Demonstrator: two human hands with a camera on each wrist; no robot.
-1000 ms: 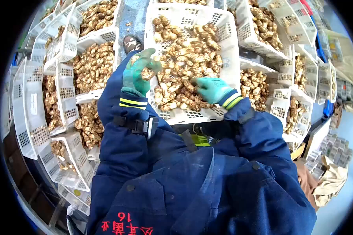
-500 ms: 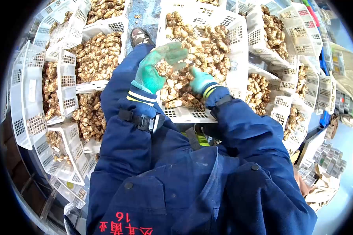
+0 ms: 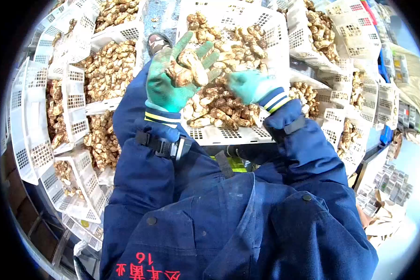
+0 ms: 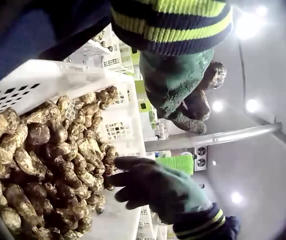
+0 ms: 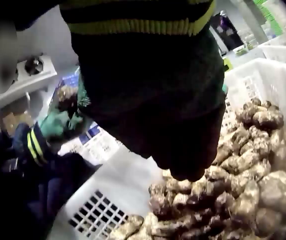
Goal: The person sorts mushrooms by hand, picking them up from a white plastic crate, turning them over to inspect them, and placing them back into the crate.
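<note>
My left hand [image 3: 164,91], in a green work glove, is palm up over the left side of a white perforated crate [image 3: 261,134]. Its fingers are spread, and stout brown-and-cream mushrooms [image 3: 199,71] lie on the palm. More mushrooms [image 3: 214,109] are heaped in the crate. My right hand [image 3: 253,87], gloved alike and blurred, hovers above the heap near the crate's right side. In the left wrist view the right hand [image 4: 158,190] has extended fingers with nothing in them. The right wrist view shows its dark back [image 5: 153,110], fingers pointing down towards the heap.
Crates of mushrooms [image 3: 109,70] are stacked along the left. Others [image 3: 322,32] stand close on the right. A shoe [image 3: 158,42] shows beside the middle crate's left wall. Pale cloth or bags [image 3: 387,214] lie at the lower right.
The left hand held one visible mushroom; now more lie on its palm and its fingers have spread. The right hand came over beside the left, then drew back to the right.
</note>
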